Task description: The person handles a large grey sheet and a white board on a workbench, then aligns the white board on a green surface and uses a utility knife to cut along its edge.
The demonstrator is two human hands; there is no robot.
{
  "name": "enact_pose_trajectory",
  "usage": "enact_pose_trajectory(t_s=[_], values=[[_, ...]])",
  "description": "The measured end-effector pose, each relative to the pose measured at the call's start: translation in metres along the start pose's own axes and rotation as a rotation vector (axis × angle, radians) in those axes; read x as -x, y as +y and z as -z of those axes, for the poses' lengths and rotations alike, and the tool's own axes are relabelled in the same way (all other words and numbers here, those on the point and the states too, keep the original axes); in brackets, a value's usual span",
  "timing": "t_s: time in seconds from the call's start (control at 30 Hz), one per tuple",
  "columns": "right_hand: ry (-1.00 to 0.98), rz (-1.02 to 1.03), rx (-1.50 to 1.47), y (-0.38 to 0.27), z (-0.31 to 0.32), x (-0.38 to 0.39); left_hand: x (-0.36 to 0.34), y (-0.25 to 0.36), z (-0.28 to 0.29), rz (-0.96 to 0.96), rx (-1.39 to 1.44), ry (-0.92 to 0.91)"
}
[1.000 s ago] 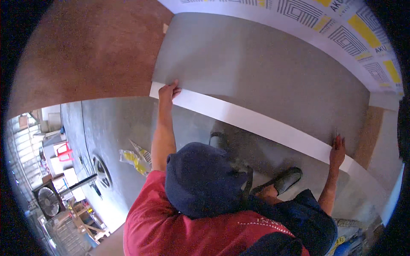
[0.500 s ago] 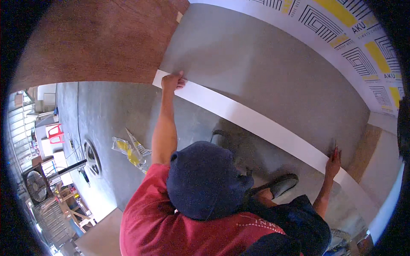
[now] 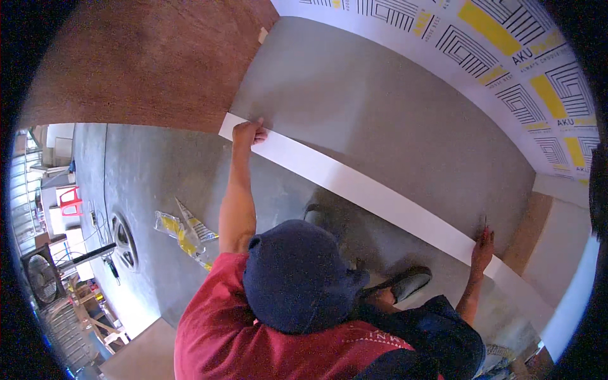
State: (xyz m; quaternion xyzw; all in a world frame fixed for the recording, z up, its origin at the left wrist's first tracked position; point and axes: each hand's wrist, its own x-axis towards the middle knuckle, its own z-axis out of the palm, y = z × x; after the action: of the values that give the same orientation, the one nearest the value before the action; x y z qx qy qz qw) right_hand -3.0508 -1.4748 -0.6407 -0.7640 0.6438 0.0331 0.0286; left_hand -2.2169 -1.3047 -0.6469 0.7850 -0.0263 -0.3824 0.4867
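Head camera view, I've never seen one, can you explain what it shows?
There's no machine, just a person's two bare hands. A wide fisheye camera worn on the head looks down, so straight edges bend. A long white strip crosses a grey surface, with a reddish-brown board to the left and a sheet printed in black and yellow beyond. The left hand rests on the strip near its left end; the right hand, farther right, seems to hold a thin pointed tool, too small to identify.
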Motion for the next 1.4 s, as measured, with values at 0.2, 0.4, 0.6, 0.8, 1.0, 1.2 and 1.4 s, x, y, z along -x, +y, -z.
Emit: enact_pose_trajectory(t_s=[0.2,0.4,0.6,0.8,1.0,1.2,1.4], values=[[-0.014,-0.011,-0.064,-0.005,-0.003,-0.001,-0.006,-0.007,0.021,0.038,-0.089,-0.064],[-0.059,0.068,0.064,0.014,-0.009,-0.003,0.042,0.006,-0.032,-0.784,-0.576,0.698],[-0.106,-0.014,-0.083,0.008,-0.004,-0.001,0.016,0.016,-0.091,-0.799,-0.820,0.439],[-0.065,0.012,-0.041,0.023,-0.007,-0.005,0.000,0.034,-0.092,-0.479,-0.917,0.396],[-0.071,0.095,-0.130,0.015,-0.008,-0.008,-0.004,0.028,-0.084,-0.482,-0.918,0.446],[-0.162,0.040,-0.001,-0.004,0.007,-0.011,-0.019,0.048,-0.125,-0.723,-1.052,0.339],[-0.150,0.040,-0.011,-0.004,0.016,-0.011,-0.005,0.083,-0.233,-0.974,-1.230,-0.137]])
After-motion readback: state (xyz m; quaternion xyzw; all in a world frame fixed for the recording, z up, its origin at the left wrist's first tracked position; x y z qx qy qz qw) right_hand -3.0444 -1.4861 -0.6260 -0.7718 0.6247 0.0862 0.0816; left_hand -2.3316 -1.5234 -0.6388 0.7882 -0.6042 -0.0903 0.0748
